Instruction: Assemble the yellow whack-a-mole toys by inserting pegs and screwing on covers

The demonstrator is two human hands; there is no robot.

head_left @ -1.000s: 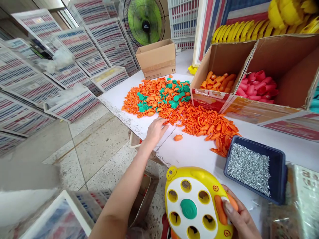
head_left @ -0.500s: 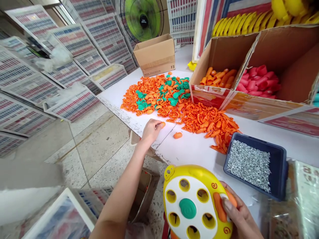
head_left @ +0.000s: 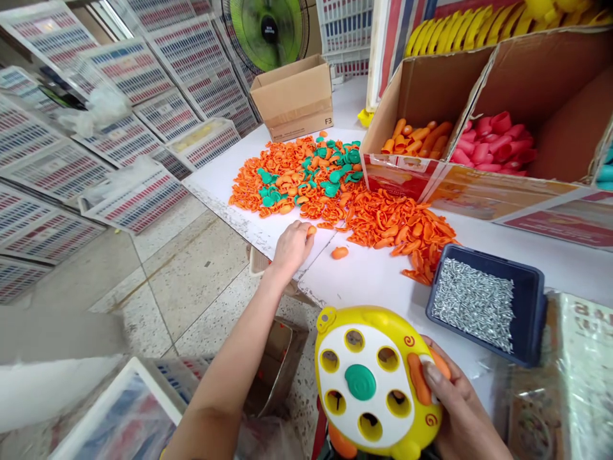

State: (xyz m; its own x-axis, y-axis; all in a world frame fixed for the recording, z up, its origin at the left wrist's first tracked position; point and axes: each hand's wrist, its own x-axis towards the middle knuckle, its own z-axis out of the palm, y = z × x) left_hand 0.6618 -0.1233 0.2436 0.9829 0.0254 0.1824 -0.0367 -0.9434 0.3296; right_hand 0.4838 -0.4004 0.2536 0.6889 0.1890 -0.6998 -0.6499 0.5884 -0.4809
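Observation:
My right hand [head_left: 460, 396] grips the right side of a yellow toy body [head_left: 383, 316], thumb pressed on an orange side piece [head_left: 420, 380]. The toy has a white face plate [head_left: 361, 350] ringed by several round holes, with a green disc [head_left: 361, 381] at its centre. Stretched out over the table's near left edge, my left hand [head_left: 293, 248] is closed on a small orange plastic part [head_left: 311, 230], mostly covered by the fingers. Just right of that hand, a single rounded orange part [head_left: 340, 253] lies on the white tabletop.
Behind my left hand spreads a pile of orange parts [head_left: 397, 223] mixed with green parts [head_left: 335, 172]. A dark blue tray [head_left: 529, 306] of screws [head_left: 474, 303] sits at right. Further back are a divided carton [head_left: 407, 176], a small cardboard box [head_left: 292, 102] and a fan [head_left: 269, 32].
My left hand has turned slightly, with its back now more in view, still pinching the small orange part. The toy stays in my right hand. The view has shifted a little.

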